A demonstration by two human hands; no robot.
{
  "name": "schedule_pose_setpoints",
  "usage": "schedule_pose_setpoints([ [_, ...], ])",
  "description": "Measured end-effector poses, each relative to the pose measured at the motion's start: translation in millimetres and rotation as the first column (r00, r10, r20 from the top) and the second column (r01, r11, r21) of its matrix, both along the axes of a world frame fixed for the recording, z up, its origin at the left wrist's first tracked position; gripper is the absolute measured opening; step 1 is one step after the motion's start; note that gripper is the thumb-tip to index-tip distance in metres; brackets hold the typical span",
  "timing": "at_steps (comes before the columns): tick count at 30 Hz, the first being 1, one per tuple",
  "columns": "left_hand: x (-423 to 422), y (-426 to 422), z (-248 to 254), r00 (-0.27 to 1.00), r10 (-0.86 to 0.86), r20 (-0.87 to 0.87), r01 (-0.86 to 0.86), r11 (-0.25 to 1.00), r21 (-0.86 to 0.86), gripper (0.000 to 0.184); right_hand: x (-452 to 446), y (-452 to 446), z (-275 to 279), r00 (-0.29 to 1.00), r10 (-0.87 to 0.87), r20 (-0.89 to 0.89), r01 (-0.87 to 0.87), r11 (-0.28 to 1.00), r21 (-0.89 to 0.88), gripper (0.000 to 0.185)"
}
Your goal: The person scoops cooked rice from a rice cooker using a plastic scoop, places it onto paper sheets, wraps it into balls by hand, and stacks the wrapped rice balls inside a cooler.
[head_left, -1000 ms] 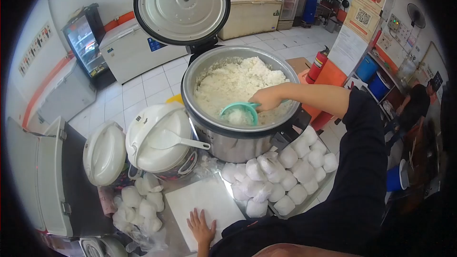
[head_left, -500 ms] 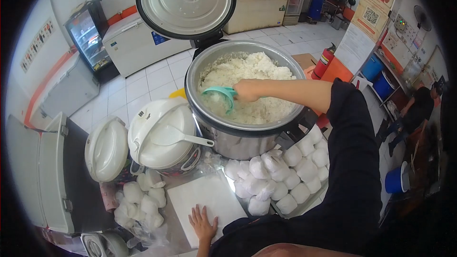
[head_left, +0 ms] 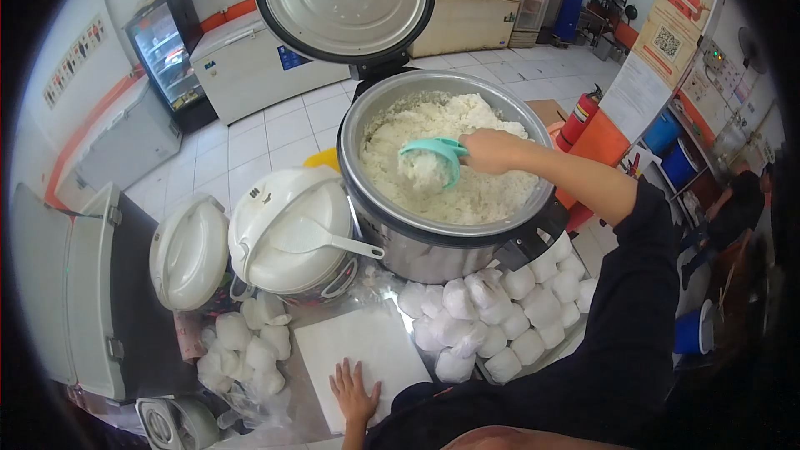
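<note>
My right hand [head_left: 490,152] grips the handle of a teal scoop [head_left: 454,162] that is filled with white rice. The scoop is over the rice [head_left: 408,117] in a large metal rice cooker [head_left: 358,162], whose round lid [head_left: 346,4] stands raised at the back. My left hand [head_left: 353,393] lies flat with fingers spread on a stack of white paper sheets [head_left: 333,342]. Right of the paper are several white wrapped rice portions [head_left: 500,312]. Another group of white bundles [head_left: 250,346] lies to the left, partly in clear plastic.
Two white lidded containers [head_left: 190,254] stand left of the cooker; a white paddle [head_left: 312,237] rests on one lid. An open cool box [head_left: 100,300] is at far left. A fire extinguisher [head_left: 579,117] stands behind right. Another person [head_left: 733,200] is at far right.
My right hand has raised the scoop from the left part of the rice and moved it rightward, now heaped with rice. My left hand stays on the paper. The view has shifted slightly.
</note>
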State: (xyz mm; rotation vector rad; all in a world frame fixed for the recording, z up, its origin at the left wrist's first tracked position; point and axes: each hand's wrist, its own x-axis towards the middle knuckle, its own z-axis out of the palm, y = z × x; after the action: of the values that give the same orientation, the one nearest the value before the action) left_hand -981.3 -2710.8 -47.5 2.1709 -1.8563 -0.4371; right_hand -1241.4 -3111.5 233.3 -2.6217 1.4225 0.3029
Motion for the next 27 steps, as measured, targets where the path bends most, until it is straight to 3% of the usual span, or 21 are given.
schedule_pose_setpoints([
  [4,0,-1,-3,1.0,0.003,0.011,-0.003,1.0,0.001,0.064,19,48,13,0.999,0.036,-0.019,-0.036,0.999,0.002,0.033],
  [13,0,1,-3,1.0,0.001,0.016,-0.001,1.0,0.014,0.064,-7,54,10,0.998,0.065,0.023,-0.068,0.986,0.151,0.031],
  [16,0,-1,-2,1.0,0.001,0.014,-0.002,1.0,0.018,0.064,-24,21,-15,0.957,0.229,0.178,-0.263,0.943,0.205,0.035],
  [19,-1,0,1,1.0,-0.002,0.005,0.002,1.0,-0.001,0.063,-24,12,6,0.954,-0.212,0.214,0.094,0.884,0.458,0.036],
  [23,-1,1,0,1.0,-0.004,0.007,0.004,1.0,-0.019,0.062,-31,2,20,0.909,-0.302,0.289,0.046,0.759,0.649,0.024],
  [27,1,1,-2,1.0,-0.002,0.014,0.002,1.0,-0.01,0.064,-31,8,27,0.924,-0.268,0.274,0.015,0.74,0.672,0.021],
])
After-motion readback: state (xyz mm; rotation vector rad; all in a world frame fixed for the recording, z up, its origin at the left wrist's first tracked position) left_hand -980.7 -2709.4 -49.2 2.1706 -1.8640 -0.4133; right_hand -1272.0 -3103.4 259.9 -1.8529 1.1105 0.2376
